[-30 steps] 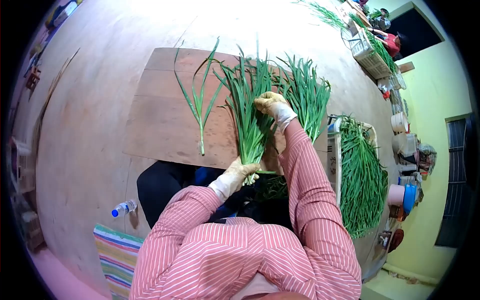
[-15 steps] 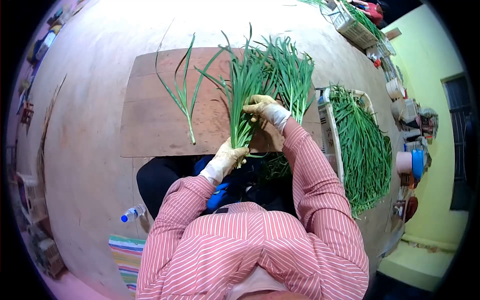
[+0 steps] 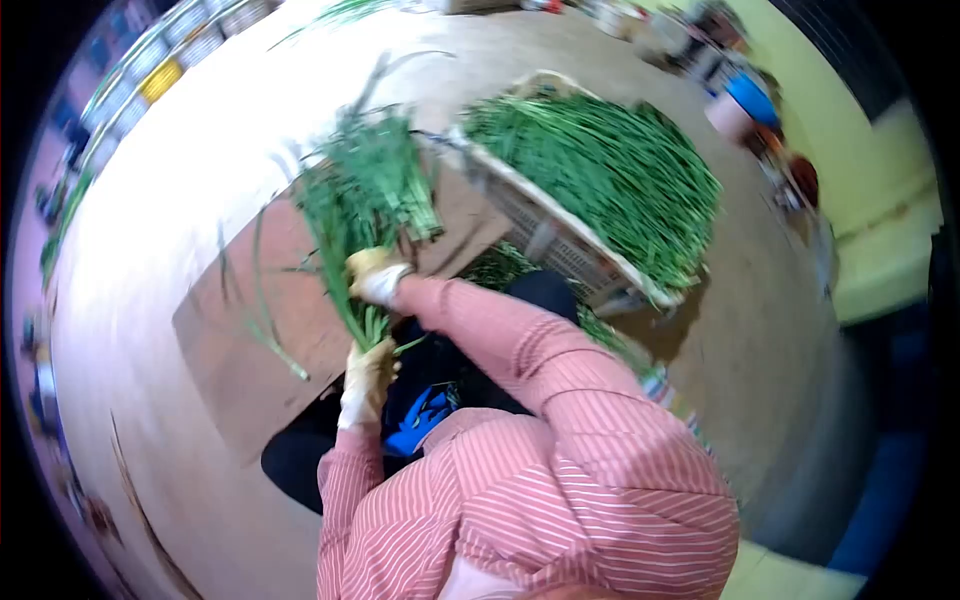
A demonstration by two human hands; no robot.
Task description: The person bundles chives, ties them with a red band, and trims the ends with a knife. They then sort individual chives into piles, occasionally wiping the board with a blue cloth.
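Since the earlier frame the view is swung rightwards and blurred. The bunch of greens (image 3: 345, 215) is kept above the board (image 3: 225, 350), its base gripped by the closed left hand (image 3: 366, 368), its middle clasped by the right hand (image 3: 374, 277). Bunching is judged part done: the crate (image 3: 545, 228) is left heaped.

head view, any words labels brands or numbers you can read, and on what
None can be read.
The picture is motion-blurred: the crate, the blue tub and the boxes along the left edge show no legible label.
The left hand and right hand, both gloved and closed on the bunch, show no print.
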